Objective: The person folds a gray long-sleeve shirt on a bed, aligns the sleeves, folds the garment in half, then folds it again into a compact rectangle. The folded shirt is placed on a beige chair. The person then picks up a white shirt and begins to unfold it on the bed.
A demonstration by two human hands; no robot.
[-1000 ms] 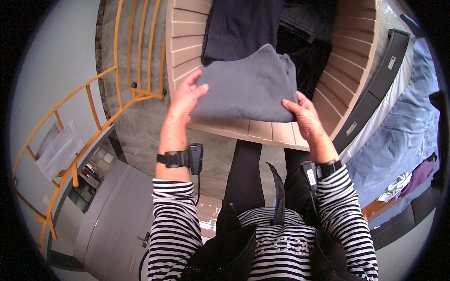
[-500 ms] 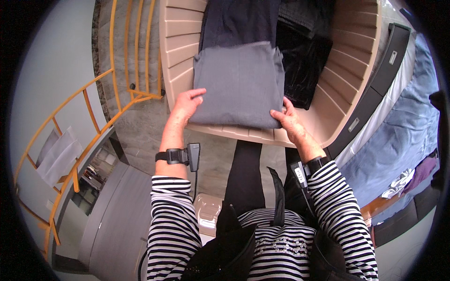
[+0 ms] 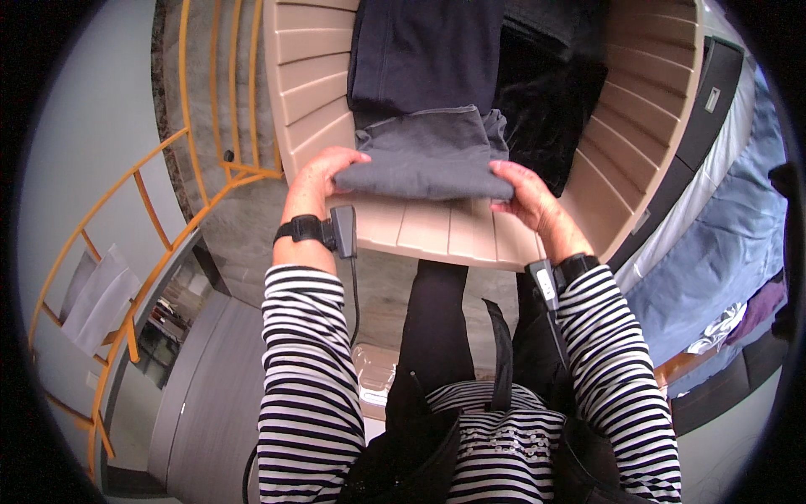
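A folded grey garment (image 3: 432, 155) lies near the front edge of a beige slatted table (image 3: 437, 231). My left hand (image 3: 319, 178) grips its left end and my right hand (image 3: 531, 197) grips its right end. Just beyond it lies a folded dark navy garment (image 3: 424, 59), and a black fuzzy garment (image 3: 550, 101) sits to the right of both. Black wrist-worn devices are strapped to both of my striped sleeves.
An orange metal railing (image 3: 180, 181) runs along the left over a lower level. A dark cabinet edge (image 3: 701, 109) and blue fabric (image 3: 722, 252) lie to the right. A light stool or bin (image 3: 374, 370) stands by my legs.
The grey garment has been folded shorter and now lies lower near the table's front edge; both hands have moved closer to me, still holding its ends.
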